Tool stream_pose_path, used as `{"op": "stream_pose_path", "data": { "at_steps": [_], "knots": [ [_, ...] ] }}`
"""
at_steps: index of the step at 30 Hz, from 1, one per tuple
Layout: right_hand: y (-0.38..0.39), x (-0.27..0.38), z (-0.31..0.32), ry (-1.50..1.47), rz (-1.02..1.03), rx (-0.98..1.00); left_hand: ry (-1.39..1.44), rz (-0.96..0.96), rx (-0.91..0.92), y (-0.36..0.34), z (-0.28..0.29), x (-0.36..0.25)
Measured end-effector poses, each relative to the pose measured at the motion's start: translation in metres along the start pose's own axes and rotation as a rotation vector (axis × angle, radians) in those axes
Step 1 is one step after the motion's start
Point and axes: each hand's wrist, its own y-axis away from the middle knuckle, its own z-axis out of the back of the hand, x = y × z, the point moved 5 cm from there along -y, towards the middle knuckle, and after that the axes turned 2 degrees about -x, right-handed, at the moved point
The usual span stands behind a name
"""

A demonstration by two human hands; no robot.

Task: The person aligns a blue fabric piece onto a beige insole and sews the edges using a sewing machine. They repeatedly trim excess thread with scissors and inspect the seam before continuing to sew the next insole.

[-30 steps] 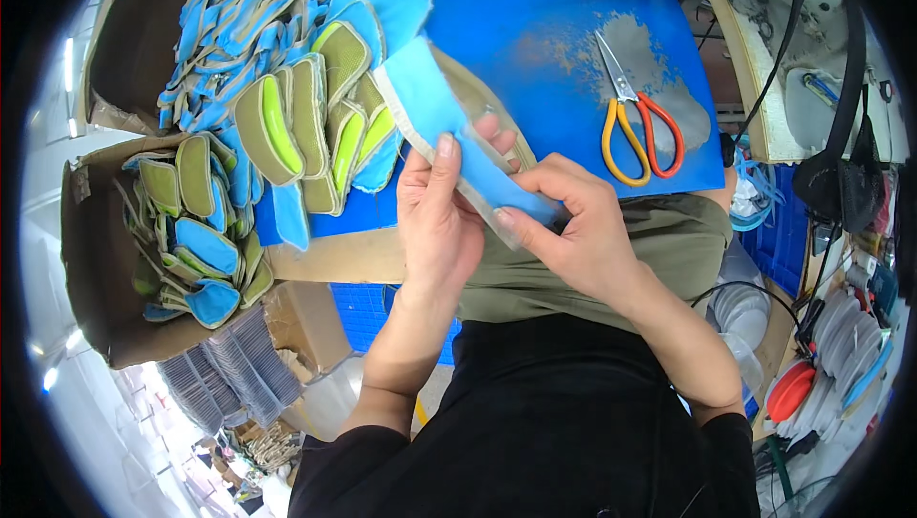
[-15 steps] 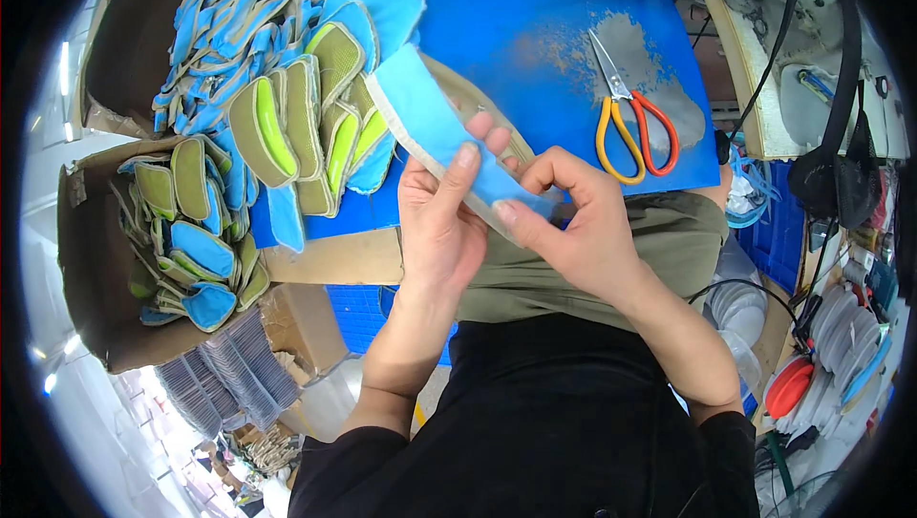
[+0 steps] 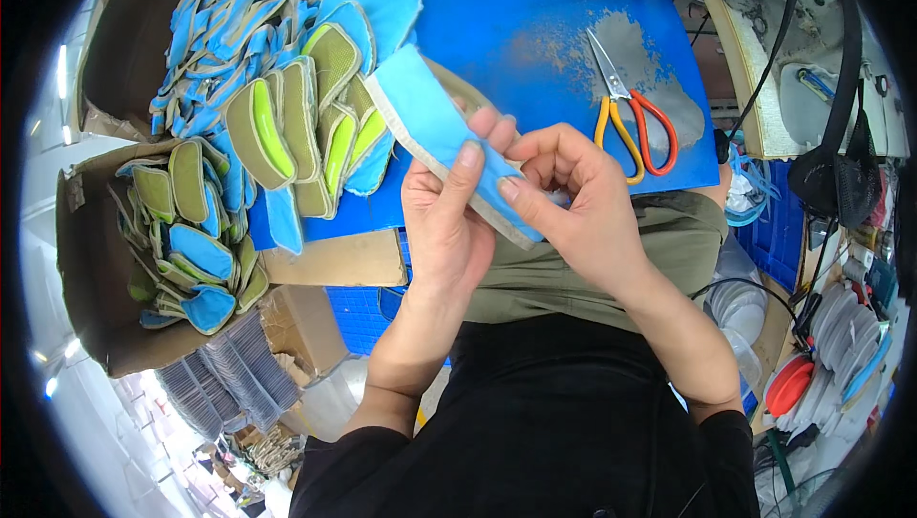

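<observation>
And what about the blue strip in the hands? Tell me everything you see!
The blue strip looks like flat cloth, with a pale greyish border along its lower-left edge. It's long, held up, slanting from upper left to lower right. The left hand grips its middle, thumb on top; the right hand has its thumb pressed near the lower end. Its underside is hidden.

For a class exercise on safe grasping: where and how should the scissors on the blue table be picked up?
Best by the yellow and red handle loops, probably with the right hand coming from the person's side: the scissors lie loops toward the person, blades pointing away.
</observation>
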Motion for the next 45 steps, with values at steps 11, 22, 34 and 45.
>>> {"op": "stream_pose_path", "data": {
  "at_steps": [11, 22, 34, 45],
  "knots": [
    [-0.001, 0.003, 0.004, -0.009, -0.058, 0.062, 0.050, 0.007, -0.020, -0.001, 0.003, 0.002],
    [0.004, 0.030, 0.003, 0.451, 0.389, 0.165, 0.241, 0.145, 0.011, -0.032, 0.027, 0.005],
    [0.067, 0.019, 0.037, 0.696, 0.487, 0.199, 0.165, -0.094, -0.086, -0.089, 0.057, -0.050],
    [0.064, 0.011, 0.054, 0.635, 0.410, 0.186, 0.163, -0.132, -0.083, -0.084, 0.049, -0.051]
  ]
}}
